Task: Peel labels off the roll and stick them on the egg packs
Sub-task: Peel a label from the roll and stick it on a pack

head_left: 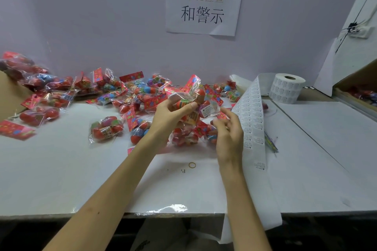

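A person's left hand (173, 111) grips an egg pack (201, 98) lifted off the surface (61, 169), fingers (171, 101) curled round the clear bag, which already carries a white warning label (208, 110) on the side facing the right hand (229, 130). That hand hangs just beside the pack, its fingers (226, 112) loosely spread and holding nothing that can be made out. This pack appears done. Many more egg packs (130, 93) lie heaped beyond and to the left of the fingers, and whether they are labelled cannot be told, so much of the job seems to remain. Just right of the right hand, the label strip (252, 112) runs from the roll (285, 89) at the back, down over the near edge of the surface. A rubber band (192, 165) lies below the hands. A paper sign (204, 2) hangs on the pale wall (102, 26) above, and cardboard boxes (8, 91) stand at either side.
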{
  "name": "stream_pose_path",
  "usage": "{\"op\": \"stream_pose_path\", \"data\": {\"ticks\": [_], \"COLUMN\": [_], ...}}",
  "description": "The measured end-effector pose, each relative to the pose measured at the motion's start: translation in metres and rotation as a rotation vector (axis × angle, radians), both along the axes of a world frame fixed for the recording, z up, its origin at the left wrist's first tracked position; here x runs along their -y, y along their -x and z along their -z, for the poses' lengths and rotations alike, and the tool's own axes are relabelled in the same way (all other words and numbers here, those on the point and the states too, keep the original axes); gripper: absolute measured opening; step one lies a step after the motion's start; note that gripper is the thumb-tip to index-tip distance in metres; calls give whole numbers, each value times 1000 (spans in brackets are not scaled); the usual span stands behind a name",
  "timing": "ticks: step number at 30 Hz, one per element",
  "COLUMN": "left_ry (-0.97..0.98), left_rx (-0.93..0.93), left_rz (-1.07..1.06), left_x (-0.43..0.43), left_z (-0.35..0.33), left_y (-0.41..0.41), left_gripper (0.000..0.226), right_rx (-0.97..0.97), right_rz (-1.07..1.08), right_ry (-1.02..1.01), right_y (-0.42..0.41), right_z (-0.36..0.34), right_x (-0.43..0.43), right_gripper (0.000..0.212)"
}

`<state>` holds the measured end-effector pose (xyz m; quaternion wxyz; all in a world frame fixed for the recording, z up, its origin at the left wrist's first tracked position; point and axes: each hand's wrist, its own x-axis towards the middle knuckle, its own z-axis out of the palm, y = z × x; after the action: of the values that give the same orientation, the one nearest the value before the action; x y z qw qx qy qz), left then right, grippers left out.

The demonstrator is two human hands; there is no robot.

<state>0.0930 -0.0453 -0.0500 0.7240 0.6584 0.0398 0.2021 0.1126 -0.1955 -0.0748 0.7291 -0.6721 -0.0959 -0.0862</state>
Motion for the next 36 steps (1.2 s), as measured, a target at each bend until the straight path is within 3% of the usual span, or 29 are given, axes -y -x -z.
{"op": "stream_pose_path", "data": {"ticks": [3, 7, 12, 17, 22, 27, 31, 36], "left_ry": [2, -39, -106, -124, -101, -92, -120, -147], "left_rx": [5, 5, 13, 36, 32, 11, 36, 21], "left_rz": [53, 108, 155, 180, 177, 159, 170, 272], "left_x": [1, 3, 5, 6, 4, 5, 5, 8], "left_z": [-2, -2, -2, 4, 4, 3, 4, 4], "left_y": [2, 4, 4, 1, 2, 2, 4, 3], "left_gripper": [40, 50, 63, 58, 60, 79, 54, 55], "right_rx": [27, 125, 156, 96, 37, 9, 52, 71], "right_rz": [-47, -47, -14, 13, -39, -54, -45, 12], "right_ry": [-81, -50, -31, -61, -129, -157, -104, -98], "right_y": [0, 1, -2, -5, -5, -3, -1, -4], "right_z": [-3, 0, 3, 4, 3, 4, 2, 5], "right_x": [1, -1, 1, 0, 0, 1, 0, 3], "right_gripper": [40, 17, 13, 4, 16, 18, 13, 15]}}
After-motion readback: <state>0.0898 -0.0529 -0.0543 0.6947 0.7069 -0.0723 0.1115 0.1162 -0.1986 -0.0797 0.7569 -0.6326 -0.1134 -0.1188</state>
